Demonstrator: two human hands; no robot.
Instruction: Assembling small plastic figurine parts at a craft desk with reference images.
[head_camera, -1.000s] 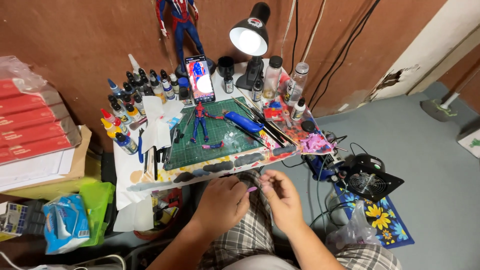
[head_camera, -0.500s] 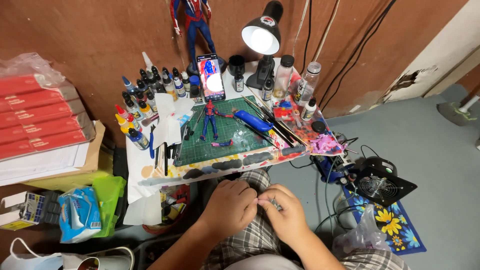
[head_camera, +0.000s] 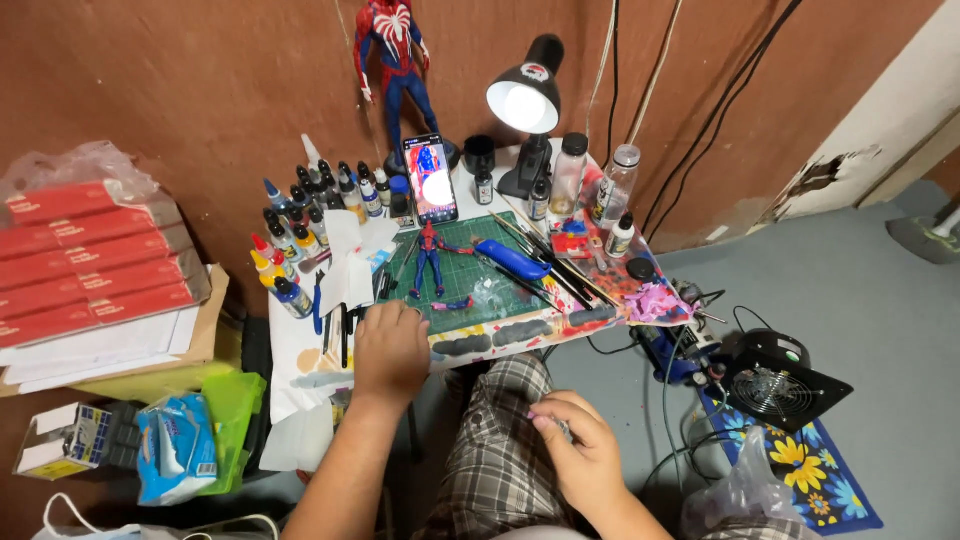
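Left hand (head_camera: 391, 352) rests curled on the cutting mat (head_camera: 470, 275) edge, gripping nothing visible. Right hand (head_camera: 580, 450) pinches a small part, unidentifiable, at the lap. Painting step; figure (head_camera: 432, 260) lies just beyond the left hand.

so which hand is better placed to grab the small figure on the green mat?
Left, likely. The left hand rests at the green mat's near edge, close to the small figure. The right hand is down over the lap.

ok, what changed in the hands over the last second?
The left hand left the lap, where both hands were together, and went up to the front edge of the green cutting mat, now resting there. The right hand stayed over the lap, fingers curled around something small I cannot identify. The small figure on the mat, the paint bottles and the lamp did not move.
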